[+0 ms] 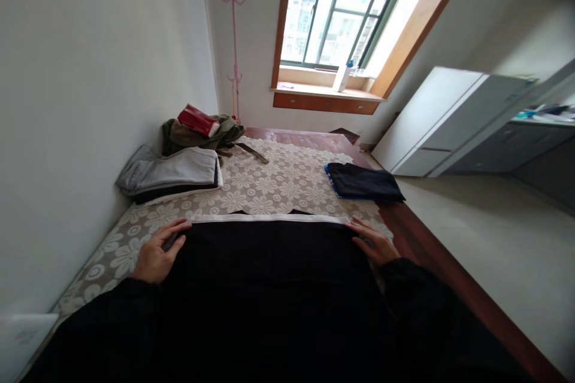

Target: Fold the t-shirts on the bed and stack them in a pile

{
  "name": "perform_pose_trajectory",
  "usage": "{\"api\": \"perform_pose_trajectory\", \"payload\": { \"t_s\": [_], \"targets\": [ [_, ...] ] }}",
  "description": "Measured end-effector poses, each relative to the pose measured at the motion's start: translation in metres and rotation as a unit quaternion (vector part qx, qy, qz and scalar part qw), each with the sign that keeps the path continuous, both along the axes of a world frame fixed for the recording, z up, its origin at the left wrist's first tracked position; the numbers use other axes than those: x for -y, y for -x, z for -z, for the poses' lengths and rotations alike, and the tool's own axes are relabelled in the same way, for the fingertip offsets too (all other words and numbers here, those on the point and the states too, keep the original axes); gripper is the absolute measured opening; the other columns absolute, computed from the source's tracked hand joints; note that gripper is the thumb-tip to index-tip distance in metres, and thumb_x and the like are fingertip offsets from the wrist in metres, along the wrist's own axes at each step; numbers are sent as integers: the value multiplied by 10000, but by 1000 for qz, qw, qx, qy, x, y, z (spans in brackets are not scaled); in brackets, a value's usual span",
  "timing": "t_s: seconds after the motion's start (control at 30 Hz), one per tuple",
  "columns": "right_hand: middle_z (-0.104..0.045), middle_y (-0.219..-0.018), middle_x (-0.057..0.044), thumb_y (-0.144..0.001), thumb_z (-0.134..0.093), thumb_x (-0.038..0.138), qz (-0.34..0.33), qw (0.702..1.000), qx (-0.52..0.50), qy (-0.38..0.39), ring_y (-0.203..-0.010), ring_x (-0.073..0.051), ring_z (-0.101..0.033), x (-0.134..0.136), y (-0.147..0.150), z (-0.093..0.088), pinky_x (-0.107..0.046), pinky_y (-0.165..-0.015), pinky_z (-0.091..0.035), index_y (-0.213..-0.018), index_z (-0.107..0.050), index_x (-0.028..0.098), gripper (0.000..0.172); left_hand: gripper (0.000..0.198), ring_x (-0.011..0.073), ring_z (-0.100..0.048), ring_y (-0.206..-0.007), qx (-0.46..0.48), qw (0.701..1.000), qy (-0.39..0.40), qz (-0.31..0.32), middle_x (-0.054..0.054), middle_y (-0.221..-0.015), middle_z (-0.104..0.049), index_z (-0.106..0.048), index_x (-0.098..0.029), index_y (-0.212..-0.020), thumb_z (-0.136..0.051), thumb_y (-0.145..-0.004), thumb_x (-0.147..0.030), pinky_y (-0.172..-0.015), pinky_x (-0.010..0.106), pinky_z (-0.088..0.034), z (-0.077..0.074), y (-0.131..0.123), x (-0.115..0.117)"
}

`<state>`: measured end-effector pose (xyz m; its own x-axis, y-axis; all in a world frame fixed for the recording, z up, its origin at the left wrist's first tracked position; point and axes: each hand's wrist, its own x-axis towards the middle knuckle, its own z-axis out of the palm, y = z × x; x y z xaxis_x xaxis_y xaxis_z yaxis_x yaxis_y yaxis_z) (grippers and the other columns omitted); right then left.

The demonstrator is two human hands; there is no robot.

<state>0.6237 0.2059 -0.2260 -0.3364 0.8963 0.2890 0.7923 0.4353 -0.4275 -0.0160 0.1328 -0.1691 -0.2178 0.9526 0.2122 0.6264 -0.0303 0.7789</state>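
A black garment (274,287) with a white band along its far edge is spread out in front of me. My left hand (157,251) is at the band's left end, its fingers bent and closed on the corner. At the right end, my right hand (372,242) has its fingers on the opposite corner, with the thumb lower down on the black cloth. Between the two hands the white band runs nearly straight. The near part of the garment blends into my dark sleeves, so its lower edge cannot be made out.
A lace-patterned cloth (269,182) covers the table with a reddish wooden edge (431,257). Folded grey clothes (179,170) lie by the left wall, near an olive bag (229,131) and a red pack (197,121). Folded dark clothes (366,182) rest at the right.
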Motion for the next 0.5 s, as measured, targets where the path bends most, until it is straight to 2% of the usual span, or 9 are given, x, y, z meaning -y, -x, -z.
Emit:
{"api": "perform_pose_trajectory", "payload": {
  "t_s": [0.1, 0.17, 0.23, 0.3, 0.37, 0.43, 0.5],
  "targets": [
    [-605, -1600, -100, -1053, -500, 528, 35, 999, 14, -9, -1592, -387, -422, 2, 2, -2, -706, -1333, -264, -1549, -642, 284, 571, 421, 341, -625, -1425, -10, 1000, 7, -9, 100, -1503, -683, -798, -225, -1126, -614, -884, -515, -1280, 499, -470, -1, -2, 0],
    [-538, -1654, -118, -1048, -501, 546, 68, 997, 46, -1, -1617, -422, -355, 4, 3, -1, -782, -1315, -181, -1627, -553, 275, 641, 414, 362, -641, -1395, -53, 998, 28, -31, 108, -1420, -732, -783, -233, -1120, -602, -874, -512, -1269, 538, -464, -3, -4, -1],
    [-505, -1676, -126, -1044, -505, 557, 70, 995, 64, 16, -1618, -436, -343, 4, 2, 1, -810, -1302, -155, -1655, -513, 276, 672, 471, 369, -688, -1311, -86, 994, 51, -54, 119, -1326, -772, -733, -234, -1218, -590, -872, -520, -1206, 549, -508, -5, -4, 0],
    [-522, -1665, -116, -1045, -507, 558, 41, 998, 49, 23, -1610, -422, -370, 5, 2, 2, -790, -1315, -154, -1644, -528, 287, 658, 566, 336, -757, -1120, -98, 990, 71, -67, 119, -1292, -783, -634, -237, -1364, -583, -890, -542, -1085, 506, -575, -8, -4, 2],
    [-582, -1619, -101, -1043, -519, 563, 14, 1000, 3, 23, -1589, -407, -420, 5, 3, -1, -756, -1333, -170, -1587, -600, 302, 610, 589, 272, -760, -861, -107, 988, 86, -73, 113, -1297, -781, -574, -244, -1401, -576, -905, -563, -947, 448, -603, -9, -4, 5],
    [-639, -1566, -88, -1027, -569, 585, -8, 998, -57, 35, -1552, -400, -484, 7, 5, -8, -708, -1344, -228, -1467, -713, 314, 537, 512, 230, -709, -713, -112, 986, 92, -81, 107, -1292, -781, -596, -245, -1302, -559, -902, -564, -830, 407, -593, -9, -2, 6],
    [-678, -1523, -75, -1003, -637, 615, -9, 990, -125, 61, -1508, -393, -546, 10, 8, -18, -641, -1327, -343, -1344, -793, 318, 478, 400, 241, -721, -750, -121, 986, 89, -75, 94, -1238, -794, -643, -247, -1131, -556, -874, -541, -807, 391, -583, -10, 0, 5]
  ]
}}
